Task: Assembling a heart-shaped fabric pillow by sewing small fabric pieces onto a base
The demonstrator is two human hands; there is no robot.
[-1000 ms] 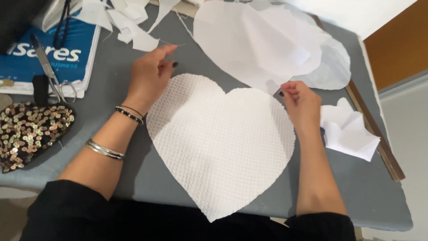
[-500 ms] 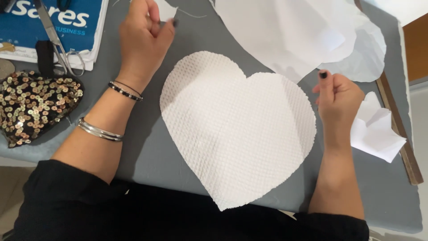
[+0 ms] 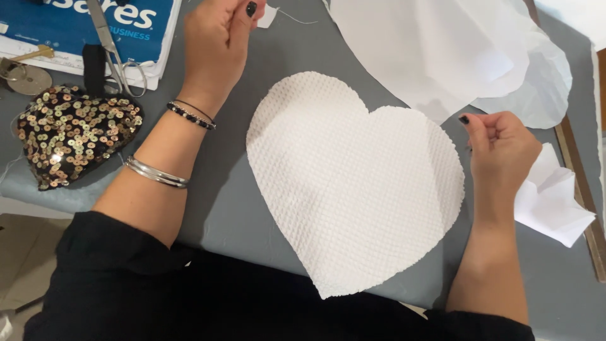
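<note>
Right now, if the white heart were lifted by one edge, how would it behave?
The white heart would probably droop: it looks like thin textured fabric lying flat on the table. Likely light. Its waffle surface should grip rather than slide.

Black sleeves, dark-nailed hands point(image 3: 218, 38), silver bangle point(image 3: 156, 173).

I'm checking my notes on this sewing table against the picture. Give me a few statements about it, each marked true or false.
1. A white heart-shaped cloth lies flat on the grey table. True.
2. The right hand holds the scissors. False: the scissors lie on the blue booklet at the top left.
3. A sequinned heart sits left of the left arm. True.
4. The left hand rests flat on the white heart. False: it is above it, closed in a pinching grip.
</note>
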